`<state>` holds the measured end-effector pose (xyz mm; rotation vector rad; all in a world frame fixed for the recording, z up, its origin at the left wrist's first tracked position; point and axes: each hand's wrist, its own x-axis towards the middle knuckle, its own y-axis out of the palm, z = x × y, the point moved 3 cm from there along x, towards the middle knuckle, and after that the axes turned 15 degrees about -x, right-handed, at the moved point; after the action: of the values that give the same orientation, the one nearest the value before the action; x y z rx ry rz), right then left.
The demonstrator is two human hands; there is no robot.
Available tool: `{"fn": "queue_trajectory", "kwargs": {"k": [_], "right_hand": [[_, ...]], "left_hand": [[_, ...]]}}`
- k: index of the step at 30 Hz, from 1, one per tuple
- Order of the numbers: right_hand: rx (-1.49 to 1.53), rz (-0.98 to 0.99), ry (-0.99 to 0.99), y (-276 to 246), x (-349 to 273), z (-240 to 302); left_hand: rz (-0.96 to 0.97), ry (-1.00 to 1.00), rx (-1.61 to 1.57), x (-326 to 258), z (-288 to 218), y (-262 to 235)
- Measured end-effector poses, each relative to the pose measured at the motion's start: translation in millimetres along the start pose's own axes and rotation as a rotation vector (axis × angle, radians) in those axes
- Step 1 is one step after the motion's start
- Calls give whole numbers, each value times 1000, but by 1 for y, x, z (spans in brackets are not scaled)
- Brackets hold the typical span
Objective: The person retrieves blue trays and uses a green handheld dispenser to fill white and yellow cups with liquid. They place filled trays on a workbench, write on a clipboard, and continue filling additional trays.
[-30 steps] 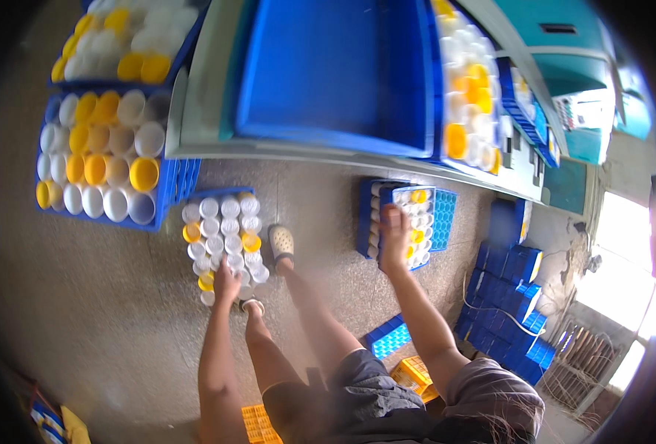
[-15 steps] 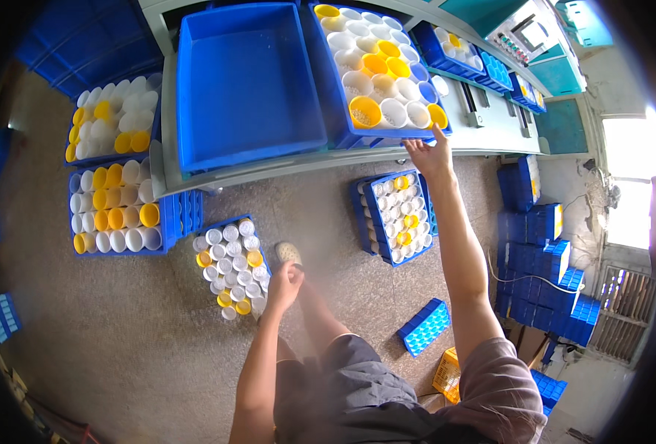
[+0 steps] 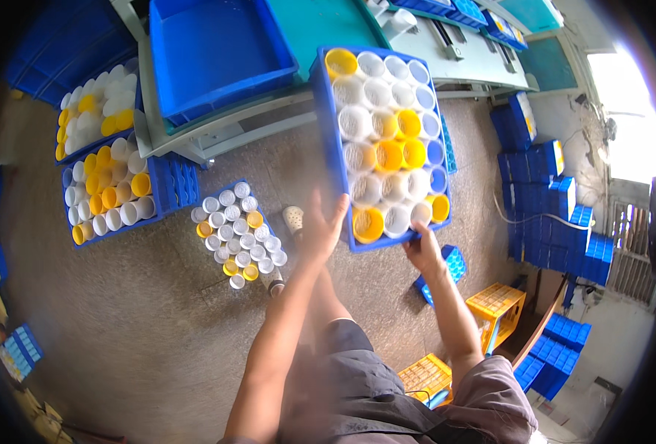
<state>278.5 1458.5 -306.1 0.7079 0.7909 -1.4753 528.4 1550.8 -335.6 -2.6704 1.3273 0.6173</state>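
left hand (image 3: 322,226) clasps tray (image 3: 333,133) near-left corner | right hand (image 3: 421,248) pinches near edge at 5 o'clock | tray half over table (image 3: 320,29) | tilt risk: cups (image 3: 389,155) spill

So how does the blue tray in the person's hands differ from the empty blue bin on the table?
The held tray is full of white and yellow cup-like pieces; the empty bin holds nothing. The tray is gripped at its near edge by the left hand and right hand, its far end over the table; the bin sits untouched on the table. The bin looks deeper, with tall walls. Both are blue, rectangular plastic.
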Motion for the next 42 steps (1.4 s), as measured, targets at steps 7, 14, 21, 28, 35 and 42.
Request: {"fn": "queue_trajectory", "kwargs": {"k": [7,14,21,28,35,42], "right_hand": [[26,-252,236,-94,-35,-164],[-174,-342,426,-110,105,-273],[-366,-425,394,-88,289,-371],[-14,-264,247,-54,341,-340],[-69,187,182,-41,286,-273],[-304,24,307,-140,92,-297]], "left_hand": [[113,-196,469,-73,114,13],[-65,-586,349,-38,310,9],[27,-619,244,55,370,-28],[-69,-444,13,120,212,-70],[-118,84,-575,147,0,-81],[-404,-212,-1312,233,-122,-141]]}}
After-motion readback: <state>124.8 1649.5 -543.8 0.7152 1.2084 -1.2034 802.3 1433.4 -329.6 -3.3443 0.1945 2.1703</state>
